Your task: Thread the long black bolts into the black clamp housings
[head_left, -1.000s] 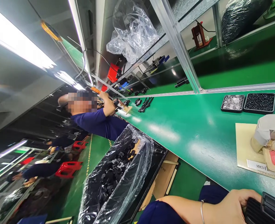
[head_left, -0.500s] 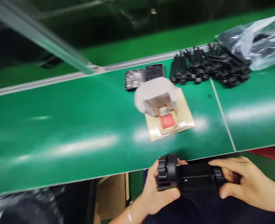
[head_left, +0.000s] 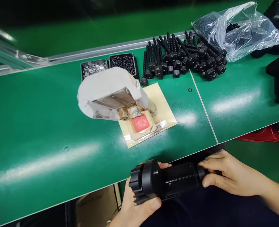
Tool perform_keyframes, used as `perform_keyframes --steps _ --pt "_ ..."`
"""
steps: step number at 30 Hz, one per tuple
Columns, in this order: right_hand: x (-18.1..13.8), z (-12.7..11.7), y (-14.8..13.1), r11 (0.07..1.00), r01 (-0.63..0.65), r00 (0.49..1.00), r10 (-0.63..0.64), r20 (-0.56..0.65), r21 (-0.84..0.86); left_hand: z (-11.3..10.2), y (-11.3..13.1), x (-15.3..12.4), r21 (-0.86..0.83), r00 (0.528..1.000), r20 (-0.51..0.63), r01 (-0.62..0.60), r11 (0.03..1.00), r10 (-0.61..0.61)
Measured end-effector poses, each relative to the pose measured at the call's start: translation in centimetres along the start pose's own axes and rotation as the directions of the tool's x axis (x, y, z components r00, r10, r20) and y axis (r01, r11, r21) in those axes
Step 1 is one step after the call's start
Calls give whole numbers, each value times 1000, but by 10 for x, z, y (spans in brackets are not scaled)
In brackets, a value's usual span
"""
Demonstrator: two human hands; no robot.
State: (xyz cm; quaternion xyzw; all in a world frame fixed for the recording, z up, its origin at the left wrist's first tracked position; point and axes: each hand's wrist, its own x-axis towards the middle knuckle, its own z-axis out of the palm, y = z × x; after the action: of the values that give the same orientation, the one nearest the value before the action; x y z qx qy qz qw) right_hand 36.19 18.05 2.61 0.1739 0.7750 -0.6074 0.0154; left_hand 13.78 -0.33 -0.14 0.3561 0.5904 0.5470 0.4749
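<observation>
On glossy green bench [head_left: 47, 126], seam line, aluminium rail [head_left: 82, 53] behind

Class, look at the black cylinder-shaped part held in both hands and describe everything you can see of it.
The black part looks like matte plastic: a ribbed barrel with a wider, notched collar at one end and a narrower end at the other. It lies roughly level, just off the near edge of the green table, above the lap. The left hand cradles the collar end from beneath; the right hand grips the narrow end.
</observation>
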Motion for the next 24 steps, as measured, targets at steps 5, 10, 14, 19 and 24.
perform_keyframes --steps 5,10,14,19,24 --pt "-2 4 0 999 44 995 -47 -88 -27 -1 -2 -3 -11 1000 -8 26 1000 -26" --pt "1 0 -4 1000 -9 1000 10 -7 7 -2 -2 -2 -6 1000 -10 9 1000 -9" --pt "2 1 -5 999 38 999 -38 4 -15 -2 2 2 7 999 35 -30 1000 30" --pt "-4 4 -4 965 85 992 -106 -73 -248 2 10 5 -44 998 63 -16 999 19" --pt "-6 -3 -4 983 -14 1000 19 25 -184 8 11 6 -138 997 68 44 989 -35"
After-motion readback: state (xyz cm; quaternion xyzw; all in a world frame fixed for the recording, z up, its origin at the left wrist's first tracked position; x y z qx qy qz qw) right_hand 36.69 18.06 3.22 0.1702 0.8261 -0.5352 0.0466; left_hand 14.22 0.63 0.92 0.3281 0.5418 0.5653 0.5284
